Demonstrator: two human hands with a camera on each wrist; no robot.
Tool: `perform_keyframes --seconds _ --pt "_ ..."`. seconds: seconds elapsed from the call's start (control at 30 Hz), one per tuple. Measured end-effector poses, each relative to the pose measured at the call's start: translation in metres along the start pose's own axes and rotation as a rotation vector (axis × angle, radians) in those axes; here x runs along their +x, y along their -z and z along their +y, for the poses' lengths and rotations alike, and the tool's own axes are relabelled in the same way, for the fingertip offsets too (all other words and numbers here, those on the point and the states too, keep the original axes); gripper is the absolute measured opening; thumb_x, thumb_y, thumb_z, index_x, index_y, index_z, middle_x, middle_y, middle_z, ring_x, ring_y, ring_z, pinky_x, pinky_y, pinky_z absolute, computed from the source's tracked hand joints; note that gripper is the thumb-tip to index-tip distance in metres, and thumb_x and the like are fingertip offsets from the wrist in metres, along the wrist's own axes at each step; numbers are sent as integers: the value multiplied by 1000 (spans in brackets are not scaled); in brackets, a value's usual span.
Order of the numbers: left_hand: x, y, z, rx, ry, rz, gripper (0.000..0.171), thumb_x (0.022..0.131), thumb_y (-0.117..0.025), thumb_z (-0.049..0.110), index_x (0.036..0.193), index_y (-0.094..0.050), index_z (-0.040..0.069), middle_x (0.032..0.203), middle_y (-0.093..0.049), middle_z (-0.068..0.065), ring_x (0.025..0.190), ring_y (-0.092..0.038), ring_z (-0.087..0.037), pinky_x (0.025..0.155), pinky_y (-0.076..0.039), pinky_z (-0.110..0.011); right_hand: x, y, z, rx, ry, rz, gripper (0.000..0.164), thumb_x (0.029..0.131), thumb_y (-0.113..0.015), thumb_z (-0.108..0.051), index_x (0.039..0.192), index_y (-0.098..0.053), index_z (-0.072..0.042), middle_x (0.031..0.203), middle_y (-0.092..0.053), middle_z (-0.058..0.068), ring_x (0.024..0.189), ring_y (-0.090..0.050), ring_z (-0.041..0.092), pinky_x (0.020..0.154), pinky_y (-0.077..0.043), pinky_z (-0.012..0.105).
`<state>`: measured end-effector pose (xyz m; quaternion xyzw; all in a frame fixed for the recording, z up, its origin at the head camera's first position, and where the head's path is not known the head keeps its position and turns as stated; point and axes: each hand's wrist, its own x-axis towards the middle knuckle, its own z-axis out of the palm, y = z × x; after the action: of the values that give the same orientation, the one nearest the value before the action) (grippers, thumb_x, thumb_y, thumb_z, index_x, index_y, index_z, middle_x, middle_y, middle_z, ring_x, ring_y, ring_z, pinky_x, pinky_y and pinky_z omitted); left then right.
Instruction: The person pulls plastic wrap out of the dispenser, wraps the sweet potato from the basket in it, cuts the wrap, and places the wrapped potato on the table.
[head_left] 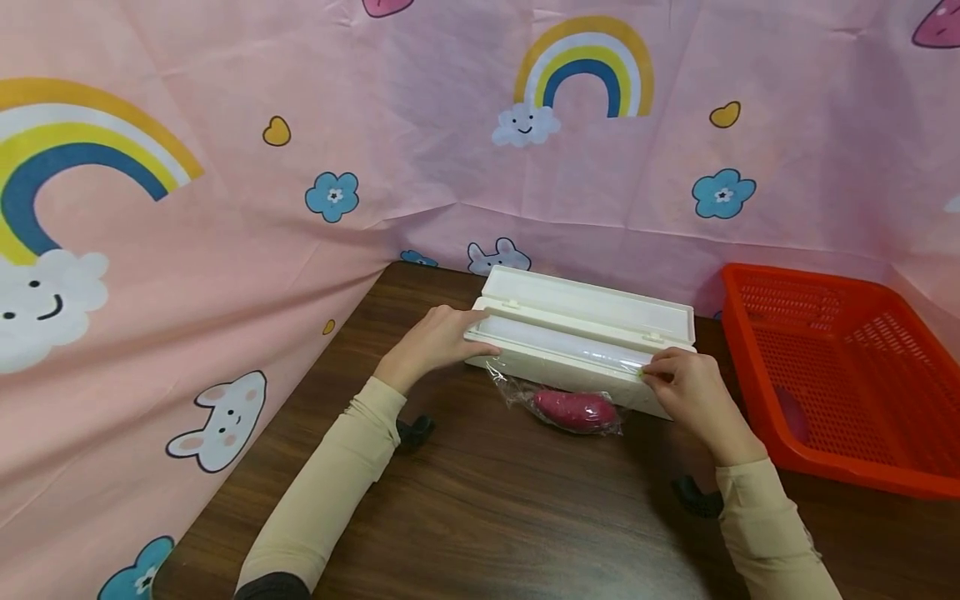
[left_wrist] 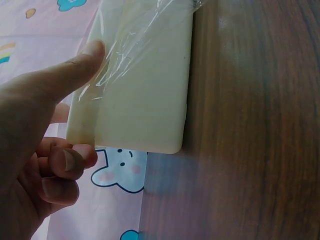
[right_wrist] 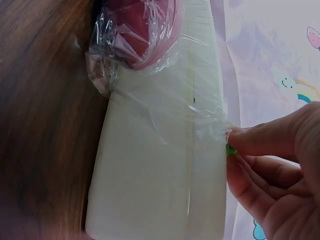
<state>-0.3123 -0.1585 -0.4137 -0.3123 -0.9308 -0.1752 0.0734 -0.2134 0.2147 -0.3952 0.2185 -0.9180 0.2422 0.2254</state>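
Note:
A long white cling film dispenser box point(head_left: 637, 395) lies across the table, its lid point(head_left: 592, 302) raised at the back and a film roll point(head_left: 551, 337) inside. My left hand point(head_left: 441, 340) grips the box's left end, thumb point(left_wrist: 82, 67) on the film at the front. At the right end, my right hand point(head_left: 692, 390) pinches a small green slider point(right_wrist: 231, 149) between thumb and fingers. Clear film point(right_wrist: 165, 112) hangs over the front wall. In front of the box lies a reddish-purple sweet potato point(head_left: 576, 410), covered by the loose film.
A red plastic basket point(head_left: 738, 350) stands on the right, with one purple item point(head_left: 792, 414) inside near its left wall. A pink patterned cloth point(head_left: 450, 150) hangs behind and to the left of the brown wooden table point(head_left: 525, 517).

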Motion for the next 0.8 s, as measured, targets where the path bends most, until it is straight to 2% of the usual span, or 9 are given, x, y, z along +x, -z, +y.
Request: perform_keyframes --seconds 0.6,0.8 --pt "-1 1 2 13 -2 15 62 90 -72 54 131 -69 8 95 -77 -9 66 -55 -12 72 -55 -32 3 -5 -2 11 16 19 6 76 -81 7 80 -80 2 83 -75 15 74 -71 29 67 -57 48" --pt "-2 -2 0 6 18 11 66 88 -72 56 135 -67 9 108 -78 -12 66 -55 -11 71 -55 -32 0 -2 -2 25 -12 3 7 77 -82 5 82 -81 -1 83 -76 13 76 -71 27 67 -58 44"
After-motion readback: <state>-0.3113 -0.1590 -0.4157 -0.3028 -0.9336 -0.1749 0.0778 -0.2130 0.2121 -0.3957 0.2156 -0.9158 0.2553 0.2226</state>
